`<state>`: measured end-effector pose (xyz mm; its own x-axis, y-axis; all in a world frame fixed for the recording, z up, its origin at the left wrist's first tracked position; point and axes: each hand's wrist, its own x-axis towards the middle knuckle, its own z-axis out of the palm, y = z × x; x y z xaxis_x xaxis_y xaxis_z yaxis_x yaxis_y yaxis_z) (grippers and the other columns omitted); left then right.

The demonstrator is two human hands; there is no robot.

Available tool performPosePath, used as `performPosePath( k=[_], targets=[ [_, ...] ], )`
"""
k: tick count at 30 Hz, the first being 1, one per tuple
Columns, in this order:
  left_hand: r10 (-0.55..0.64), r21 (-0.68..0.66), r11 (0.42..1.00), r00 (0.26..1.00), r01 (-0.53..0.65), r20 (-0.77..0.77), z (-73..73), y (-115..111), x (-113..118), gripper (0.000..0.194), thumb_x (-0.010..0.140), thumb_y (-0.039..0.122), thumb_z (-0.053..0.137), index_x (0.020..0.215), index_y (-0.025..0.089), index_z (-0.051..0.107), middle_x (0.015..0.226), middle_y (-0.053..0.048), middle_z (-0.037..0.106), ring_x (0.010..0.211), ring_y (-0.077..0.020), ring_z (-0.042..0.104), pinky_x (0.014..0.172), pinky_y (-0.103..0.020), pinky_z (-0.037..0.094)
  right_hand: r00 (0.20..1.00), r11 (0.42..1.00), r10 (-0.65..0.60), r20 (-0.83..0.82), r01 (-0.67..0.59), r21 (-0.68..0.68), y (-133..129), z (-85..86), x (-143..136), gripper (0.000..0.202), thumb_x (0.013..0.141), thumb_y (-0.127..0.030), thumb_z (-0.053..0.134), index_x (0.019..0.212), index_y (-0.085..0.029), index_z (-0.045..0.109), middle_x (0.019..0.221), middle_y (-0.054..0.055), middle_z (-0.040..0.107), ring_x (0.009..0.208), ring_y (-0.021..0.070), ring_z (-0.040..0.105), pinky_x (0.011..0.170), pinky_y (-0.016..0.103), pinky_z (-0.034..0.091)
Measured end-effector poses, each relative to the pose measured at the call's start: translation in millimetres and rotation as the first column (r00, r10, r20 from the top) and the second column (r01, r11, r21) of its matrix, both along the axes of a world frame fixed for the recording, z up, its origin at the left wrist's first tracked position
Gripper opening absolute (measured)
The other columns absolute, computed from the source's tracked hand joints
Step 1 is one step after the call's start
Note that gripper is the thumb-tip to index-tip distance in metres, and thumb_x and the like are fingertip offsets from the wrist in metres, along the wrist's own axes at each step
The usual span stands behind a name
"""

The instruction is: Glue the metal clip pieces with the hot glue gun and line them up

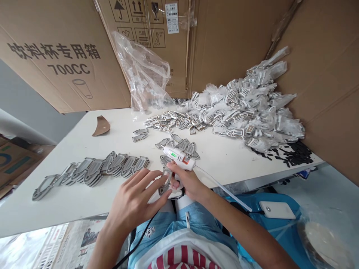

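A white hot glue gun (179,158) with a green label is gripped in my right hand (183,179), its nozzle pointing up and to the left over the table. A white glue stick (224,189) trails from its back end. My left hand (137,198) is spread, thumb and forefinger apart, beside a grey, shield-shaped metal frame (165,183) at the table's front edge. Whether those fingertips touch the frame is hard to tell. Several similar frames (182,145) lie loose just beyond the nozzle.
Overlapping rows of frames (94,170) stretch across the table (123,203) at left. Bagged metal pieces (238,108) are heaped at the back right, near small black strips (298,154). Cardboard boxes (230,41) wall the back. A power bank (277,210) rests on a blue surface.
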<state>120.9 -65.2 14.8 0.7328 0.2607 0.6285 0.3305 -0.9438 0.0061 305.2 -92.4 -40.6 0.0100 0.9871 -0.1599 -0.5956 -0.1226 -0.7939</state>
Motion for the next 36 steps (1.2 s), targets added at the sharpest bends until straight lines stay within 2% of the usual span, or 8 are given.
performPosePath(
  k=[4,10,13,17,24,36],
  targets=[
    [0.0,-0.007,1.0,1.0,0.0,0.011,-0.1,-0.4,-1.6,0.026,0.092,0.023,0.079,0.117,0.018,0.071,0.108,-0.009,0.078,0.092,-0.0249,0.071,0.086,-0.042,0.059,1.0,1.0,-0.008,0.001,0.008,0.004,-0.3,-0.9,-0.4,0.038,0.085,-0.049,0.084,0.078,-0.023,0.058,0.054,-0.008,0.054,0.042,0.0086,0.04,0.046,0.023,0.04],
    [0.011,-0.057,0.998,1.0,-0.011,-0.004,0.3,-2.6,-0.5,0.025,0.094,0.025,0.077,0.116,0.018,0.069,0.109,-0.01,0.077,0.091,-0.0236,0.072,0.085,-0.039,0.059,1.0,1.0,0.001,0.006,-0.001,-0.01,-0.9,1.6,-0.5,0.038,0.084,-0.051,0.083,0.079,-0.023,0.059,0.049,-0.009,0.051,0.041,0.0085,0.038,0.046,0.023,0.04],
    [0.024,-0.053,0.998,0.999,-0.026,-0.038,-0.1,-2.6,0.3,0.031,0.095,0.027,0.075,0.124,0.018,0.069,0.109,-0.01,0.076,0.091,-0.0235,0.072,0.083,-0.038,0.059,1.0,1.0,-0.007,0.02,0.008,-0.023,-1.2,2.7,-0.3,0.038,0.082,-0.052,0.084,0.078,-0.023,0.059,0.047,-0.01,0.047,0.041,0.0095,0.039,0.045,0.023,0.041],
    [0.043,-0.014,0.999,0.997,-0.044,-0.071,-0.9,-1.1,0.7,0.039,0.098,0.031,0.073,0.135,0.022,0.068,0.11,-0.01,0.075,0.091,-0.0239,0.072,0.082,-0.038,0.059,1.0,1.0,-0.012,0.024,0.013,-0.019,-0.5,1.5,-0.2,0.039,0.082,-0.052,0.085,0.077,-0.023,0.059,0.054,-0.008,0.054,0.041,0.0089,0.043,0.046,0.024,0.042],
    [0.029,-0.015,0.999,0.996,-0.03,-0.08,-1.0,-0.7,1.8,0.032,0.098,0.031,0.073,0.128,0.021,0.072,0.108,-0.009,0.074,0.093,-0.0249,0.07,0.081,-0.038,0.058,0.999,1.0,-0.029,0.017,0.029,0.004,-0.5,0.1,-0.3,0.036,0.084,-0.048,0.084,0.077,-0.022,0.059,0.056,-0.008,0.055,0.041,0.0083,0.042,0.045,0.023,0.042],
    [0.013,-0.024,1.0,0.998,-0.014,-0.057,0.6,-3.4,2.9,0.025,0.097,0.029,0.074,0.121,0.02,0.073,0.105,-0.009,0.075,0.09,-0.0238,0.072,0.081,-0.039,0.06,0.999,0.999,-0.043,0.033,0.044,-0.025,0.7,-3.5,-0.3,0.038,0.082,-0.049,0.086,0.078,-0.022,0.06,0.056,-0.008,0.054,0.042,0.0086,0.043,0.045,0.024,0.041]
  ],
)
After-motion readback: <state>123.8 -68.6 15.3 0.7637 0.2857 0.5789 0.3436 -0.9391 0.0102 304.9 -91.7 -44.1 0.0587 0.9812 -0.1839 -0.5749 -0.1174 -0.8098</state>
